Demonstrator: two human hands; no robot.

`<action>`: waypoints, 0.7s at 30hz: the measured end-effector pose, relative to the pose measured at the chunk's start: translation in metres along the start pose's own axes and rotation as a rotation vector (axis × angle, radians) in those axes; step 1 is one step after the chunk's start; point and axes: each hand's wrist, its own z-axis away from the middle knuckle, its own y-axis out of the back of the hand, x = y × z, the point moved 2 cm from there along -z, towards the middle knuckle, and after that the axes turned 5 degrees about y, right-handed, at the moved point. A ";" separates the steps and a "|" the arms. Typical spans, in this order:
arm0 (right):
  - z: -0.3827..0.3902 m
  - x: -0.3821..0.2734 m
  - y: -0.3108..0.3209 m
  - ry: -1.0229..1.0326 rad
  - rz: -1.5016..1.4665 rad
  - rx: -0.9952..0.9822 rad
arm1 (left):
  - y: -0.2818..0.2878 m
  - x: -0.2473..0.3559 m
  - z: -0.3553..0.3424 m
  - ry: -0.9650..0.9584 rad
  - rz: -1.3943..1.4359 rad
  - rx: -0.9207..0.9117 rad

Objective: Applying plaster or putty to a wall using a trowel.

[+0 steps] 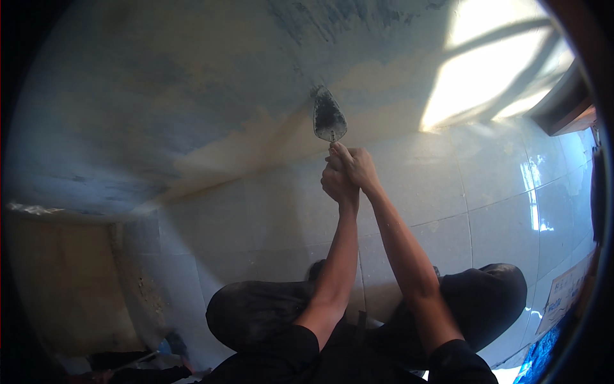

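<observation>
Both hands grip one trowel (329, 117) by its handle, the right hand (355, 165) wrapped closed just under the blade and the left hand (336, 185) closed below it, touching the right. The pointed blade (dark with wet mortar) presses flat against a blue-and-tan plastered wall (192, 96), just above a band of pale glossy tiles (486, 192).

Trowel (329, 117) handle — hidden inside both clasped hands; left hand (337, 186) partly covered by right hand (355, 166); floor clutter (137, 361) — too dim to tell.
</observation>
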 end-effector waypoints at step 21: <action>-0.003 0.003 -0.002 0.003 -0.064 -0.011 | 0.005 0.002 -0.001 0.031 -0.069 -0.017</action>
